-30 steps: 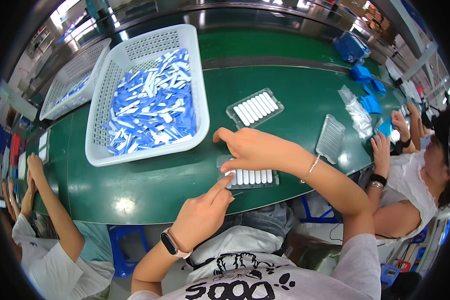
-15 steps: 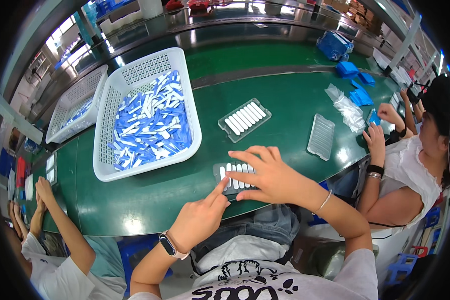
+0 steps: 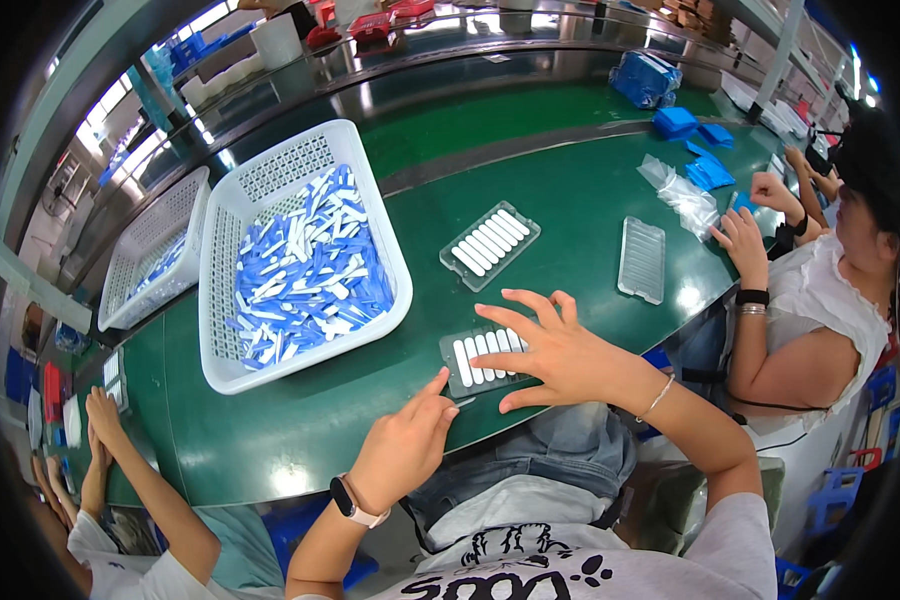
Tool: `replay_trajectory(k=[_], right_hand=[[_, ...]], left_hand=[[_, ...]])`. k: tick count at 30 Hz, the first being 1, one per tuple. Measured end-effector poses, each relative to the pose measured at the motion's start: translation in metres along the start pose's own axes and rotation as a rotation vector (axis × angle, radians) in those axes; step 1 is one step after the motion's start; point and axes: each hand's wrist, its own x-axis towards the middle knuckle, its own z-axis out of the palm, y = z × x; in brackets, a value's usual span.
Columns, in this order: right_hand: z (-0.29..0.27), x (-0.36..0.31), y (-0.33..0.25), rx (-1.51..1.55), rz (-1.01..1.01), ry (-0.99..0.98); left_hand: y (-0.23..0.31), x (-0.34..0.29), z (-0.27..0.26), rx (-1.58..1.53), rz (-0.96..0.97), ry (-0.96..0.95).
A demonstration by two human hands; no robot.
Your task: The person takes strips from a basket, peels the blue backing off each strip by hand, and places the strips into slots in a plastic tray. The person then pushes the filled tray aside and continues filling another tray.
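Observation:
A clear plastic tray (image 3: 452, 370) lies near the table's front edge, with several white sticks (image 3: 468, 362) side by side in its slots. My right hand (image 3: 575, 360) spreads over the tray's right part, fingers apart and holding nothing visible; it hides that end. At the tray's near left corner is my left hand (image 3: 402, 448), index finger stretched out, thumb apart from it and the other fingers bent. I see nothing in it. Farther off lies a second clear tray (image 3: 452, 262), holding a row of white sticks (image 3: 490, 242).
A large white basket (image 3: 402, 290) of blue and white sticks (image 3: 310, 265) stands left, beside another basket (image 3: 120, 250). An empty-looking clear tray (image 3: 642, 262), clear plastic bags (image 3: 678, 195) and blue packets (image 3: 708, 168) lie right. Co-workers sit on both sides.
My left index finger has drawn back from the tray's leftmost stick toward me. My right hand has lifted slightly off to the right, its fingers more spread. The view has shifted a little.

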Motion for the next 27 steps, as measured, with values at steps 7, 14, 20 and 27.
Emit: replay_trajectory(k=[7,14,20,27], right_hand=[[0.007,0.010,0.006,0.209,0.025,-0.033],[-0.017,0.061,0.053,0.163,0.005,-0.280],[-0.024,0.072,0.120,0.066,0.096,-0.342],[-0.043,0.024,0.132,0.079,0.147,-0.384]], left_hand=[[-0.005,-0.005,0.000,-0.207,-0.031,0.027],[0.007,-0.007,-0.004,-0.244,-0.327,0.176],[0.023,-0.001,0.005,-0.243,-0.479,0.225],[0.035,0.007,0.017,-0.299,-0.618,0.285]])
